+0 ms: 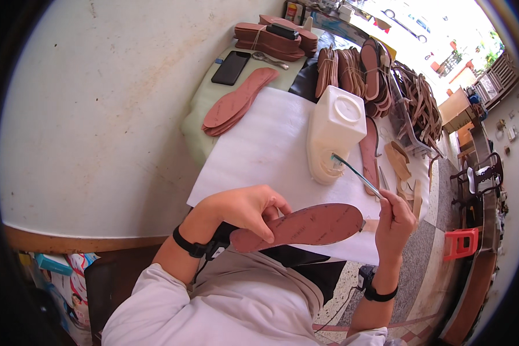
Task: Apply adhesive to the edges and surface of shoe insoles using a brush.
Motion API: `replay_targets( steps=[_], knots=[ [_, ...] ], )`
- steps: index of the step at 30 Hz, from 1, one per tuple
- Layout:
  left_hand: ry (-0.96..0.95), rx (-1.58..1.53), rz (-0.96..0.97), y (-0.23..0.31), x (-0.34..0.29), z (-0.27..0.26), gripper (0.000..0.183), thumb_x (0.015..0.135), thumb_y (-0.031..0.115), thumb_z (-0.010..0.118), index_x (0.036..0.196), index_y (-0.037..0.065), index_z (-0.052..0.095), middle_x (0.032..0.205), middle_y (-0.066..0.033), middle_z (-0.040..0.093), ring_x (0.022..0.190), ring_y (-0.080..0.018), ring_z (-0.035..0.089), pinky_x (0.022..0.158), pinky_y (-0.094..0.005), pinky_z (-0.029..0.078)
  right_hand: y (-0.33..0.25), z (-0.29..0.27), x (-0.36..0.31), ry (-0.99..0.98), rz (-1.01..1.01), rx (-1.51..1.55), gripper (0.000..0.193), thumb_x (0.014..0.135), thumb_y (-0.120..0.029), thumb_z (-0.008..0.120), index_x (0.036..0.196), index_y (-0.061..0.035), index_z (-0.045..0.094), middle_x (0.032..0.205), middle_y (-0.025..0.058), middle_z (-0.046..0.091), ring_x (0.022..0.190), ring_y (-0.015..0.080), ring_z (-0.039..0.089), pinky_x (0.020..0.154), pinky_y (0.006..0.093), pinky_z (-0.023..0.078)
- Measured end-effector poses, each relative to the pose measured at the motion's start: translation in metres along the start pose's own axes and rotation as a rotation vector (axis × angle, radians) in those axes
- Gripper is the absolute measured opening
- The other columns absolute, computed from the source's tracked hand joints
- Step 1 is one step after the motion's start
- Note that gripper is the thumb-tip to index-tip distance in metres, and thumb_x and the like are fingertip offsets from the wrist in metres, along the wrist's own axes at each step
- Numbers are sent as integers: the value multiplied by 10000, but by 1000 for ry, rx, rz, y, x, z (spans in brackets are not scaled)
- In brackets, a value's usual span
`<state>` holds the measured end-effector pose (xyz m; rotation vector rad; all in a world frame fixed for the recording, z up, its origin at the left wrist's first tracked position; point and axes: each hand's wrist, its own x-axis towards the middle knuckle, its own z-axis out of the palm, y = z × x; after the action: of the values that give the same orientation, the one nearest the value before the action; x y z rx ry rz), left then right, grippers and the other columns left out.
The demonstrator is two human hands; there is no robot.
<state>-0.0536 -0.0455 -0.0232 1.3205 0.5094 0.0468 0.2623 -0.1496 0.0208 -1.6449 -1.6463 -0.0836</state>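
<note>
My left hand (249, 210) grips a reddish-brown shoe insole (320, 226) by its narrower end, thumb on the upper face. The insole lies roughly flat in the air over the near edge of the white sheet. In my right hand (395, 216) is a thin brush (360, 175), held near the end of its handle. Its tip reaches into the opening of a cream plastic container (324, 164), a cut jug lying on the sheet. The bristles are partly hidden inside that opening.
A pile of insoles (236, 104) and a black phone (231, 68) lie at the far left. Banded insole bundles (269, 40) stand behind. Brown strips fill a clear bin (406, 124) at the right, near loose leather scraps (398, 160). A red stool (461, 244) stands on the floor.
</note>
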Motion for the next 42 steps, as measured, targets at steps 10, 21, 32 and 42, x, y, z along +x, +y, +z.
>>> replay_targets(
  steps=[10,21,32,42],
  knots=[
    [-17,1,3,0,2,-2,607,742,-48,802,1310,-120,602,901,-124,768,775,-109,698,710,-258,555,15,-3,-31,20,233,216,202,1035,-109,615,1050,53,735,643,7,564,570,51,500,518,237,361],
    [-5,-42,13,-4,2,-2,591,749,-52,799,1303,-119,605,891,-110,766,769,-95,686,714,-252,546,14,3,-30,9,226,207,198,1030,-109,626,1054,52,740,645,6,572,567,51,507,516,232,370],
    [72,-173,-10,0,4,0,613,761,-46,820,1321,-120,584,901,-103,759,758,-89,681,666,-233,526,16,-17,-61,282,289,384,222,1054,-109,553,1115,39,707,754,29,580,587,51,472,511,211,362],
    [52,-299,-36,-7,7,-10,681,744,-61,833,1357,-123,545,1004,-135,762,876,-127,721,782,-260,568,8,-32,-129,247,293,435,215,940,33,503,1049,5,686,830,88,601,622,97,534,546,223,401]
  ],
)
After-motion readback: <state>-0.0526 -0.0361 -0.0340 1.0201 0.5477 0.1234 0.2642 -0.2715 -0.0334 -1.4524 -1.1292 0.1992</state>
